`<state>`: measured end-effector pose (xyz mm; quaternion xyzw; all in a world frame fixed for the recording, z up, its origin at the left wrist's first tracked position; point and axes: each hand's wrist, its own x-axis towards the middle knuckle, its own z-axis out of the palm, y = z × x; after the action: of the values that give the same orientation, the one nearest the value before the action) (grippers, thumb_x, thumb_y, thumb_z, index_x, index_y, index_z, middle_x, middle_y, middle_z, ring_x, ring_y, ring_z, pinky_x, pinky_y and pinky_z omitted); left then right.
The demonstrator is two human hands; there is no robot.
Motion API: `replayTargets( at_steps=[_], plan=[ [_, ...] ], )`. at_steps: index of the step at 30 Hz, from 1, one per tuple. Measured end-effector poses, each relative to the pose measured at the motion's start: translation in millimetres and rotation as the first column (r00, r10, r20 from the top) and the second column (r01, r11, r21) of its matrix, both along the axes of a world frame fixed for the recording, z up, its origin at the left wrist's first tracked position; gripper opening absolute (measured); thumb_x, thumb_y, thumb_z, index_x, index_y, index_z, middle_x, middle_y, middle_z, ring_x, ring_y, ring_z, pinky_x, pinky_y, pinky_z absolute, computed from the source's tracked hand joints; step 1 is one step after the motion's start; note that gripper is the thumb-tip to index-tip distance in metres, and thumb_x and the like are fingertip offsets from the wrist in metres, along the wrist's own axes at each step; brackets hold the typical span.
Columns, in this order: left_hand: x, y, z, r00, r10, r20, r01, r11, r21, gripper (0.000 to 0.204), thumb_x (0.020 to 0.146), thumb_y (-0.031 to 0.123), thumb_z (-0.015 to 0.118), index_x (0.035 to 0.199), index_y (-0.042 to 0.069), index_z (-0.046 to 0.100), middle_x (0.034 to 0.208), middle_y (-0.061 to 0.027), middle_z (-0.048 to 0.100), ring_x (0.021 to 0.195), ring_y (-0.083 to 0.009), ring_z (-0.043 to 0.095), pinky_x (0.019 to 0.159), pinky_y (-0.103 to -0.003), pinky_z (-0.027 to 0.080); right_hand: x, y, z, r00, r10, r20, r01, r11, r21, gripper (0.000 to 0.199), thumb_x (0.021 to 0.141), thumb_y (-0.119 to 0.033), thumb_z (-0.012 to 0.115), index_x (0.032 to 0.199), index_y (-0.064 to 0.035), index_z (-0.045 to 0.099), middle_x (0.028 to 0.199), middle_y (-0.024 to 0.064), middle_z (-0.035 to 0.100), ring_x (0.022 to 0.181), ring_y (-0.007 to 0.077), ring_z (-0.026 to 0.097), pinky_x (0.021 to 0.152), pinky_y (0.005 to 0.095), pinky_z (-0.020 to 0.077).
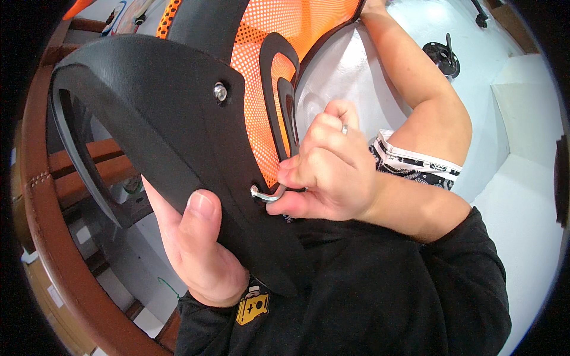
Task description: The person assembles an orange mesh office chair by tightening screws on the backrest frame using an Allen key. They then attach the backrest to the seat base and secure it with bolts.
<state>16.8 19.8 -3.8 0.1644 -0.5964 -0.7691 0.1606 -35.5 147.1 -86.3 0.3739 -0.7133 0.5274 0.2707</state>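
A black plastic chair armrest point(148, 113) lies tilted across the left and middle of the view, against an orange mesh chair back point(258, 133) with black trim. My left hand point(205, 255) grips the armrest's lower part, thumb on its face and the other fingers hidden behind. My right hand point(335, 169), a ring on one finger, is closed on a bent silver hex key point(273, 196). The key's tip meets the lower fastening point near the armrest's edge. Higher up, a silver bolt point(220, 92) sticks out of the armrest.
A brown leather-covered frame point(44, 237) curves along the left side, with cardboard boxes point(50, 296) beyond it. On the pale floor at the upper right lies a round black part with a lever point(440, 59). My bare leg point(424, 95) extends beside the chair back.
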Motion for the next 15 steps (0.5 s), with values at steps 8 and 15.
replayTargets(
  at_steps=[8,15],
  plan=[
    [4.1,-4.9,-2.0,0.999,-0.048,0.009,0.049,0.999,-0.016,0.081,0.073,0.017,0.059,0.143,-0.002,0.022,0.138,-0.0166,0.040,0.125,-0.0286,0.041,0.107,-0.040,0.028,-12.9,10.7,-3.0,0.978,0.156,-0.137,-0.142,0.984,0.111,0.027,0.072,-0.032,0.074,0.085,-0.0122,0.061,0.086,-0.0010,0.063,0.076,0.0181,0.053,0.077,0.0395,0.0408],
    [2.5,-8.3,-0.8,0.999,-0.045,0.009,0.045,0.999,-0.005,0.083,0.072,0.016,0.062,0.143,-0.001,0.021,0.139,-0.0162,0.039,0.126,-0.0282,0.040,0.107,-0.039,0.027,-12.0,17.1,1.1,0.985,0.173,0.019,-0.171,0.983,-0.067,0.015,0.071,-0.009,0.071,0.084,-0.0114,0.064,0.087,0.0027,0.061,0.075,0.0194,0.059,0.068,0.0325,0.0449]
  ],
)
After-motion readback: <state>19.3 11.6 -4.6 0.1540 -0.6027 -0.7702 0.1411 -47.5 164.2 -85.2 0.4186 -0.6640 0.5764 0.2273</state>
